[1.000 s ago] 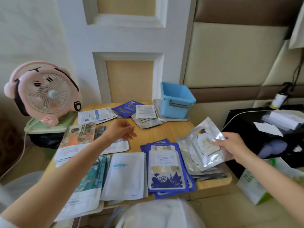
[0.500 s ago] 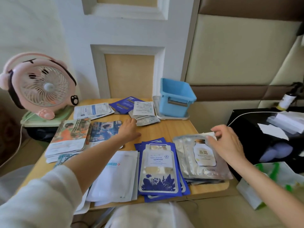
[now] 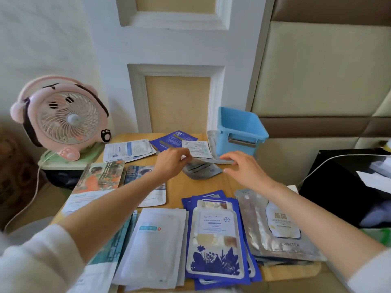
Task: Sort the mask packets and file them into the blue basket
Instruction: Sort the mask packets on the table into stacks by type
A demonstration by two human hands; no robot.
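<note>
The blue basket (image 3: 241, 127) stands empty at the back right of the wooden table (image 3: 190, 187). Just left of it lies a small pile: a white printed packet (image 3: 197, 149) over grey foil packets (image 3: 201, 171). My left hand (image 3: 171, 163) pinches the pile's left edge. My right hand (image 3: 243, 169) hovers at its right edge, fingers spread, tips near the foil. Sorted stacks lie near me: blue floral packets (image 3: 213, 235), silver packets (image 3: 281, 227), white packets (image 3: 156, 240) and teal packets (image 3: 110, 250).
A pink fan (image 3: 63, 119) sits on a green stand at the left. Illustrated packets (image 3: 99, 176), white printed packets (image 3: 127, 149) and a dark blue packet (image 3: 173, 138) cover the back left. A clear tray (image 3: 211, 140) lies under the basket. A black bag (image 3: 349, 187) sits right.
My right hand laid the silver packet on its stack, let go and reached forward to the small pile by the basket. My left hand moved forward to the same pile.
</note>
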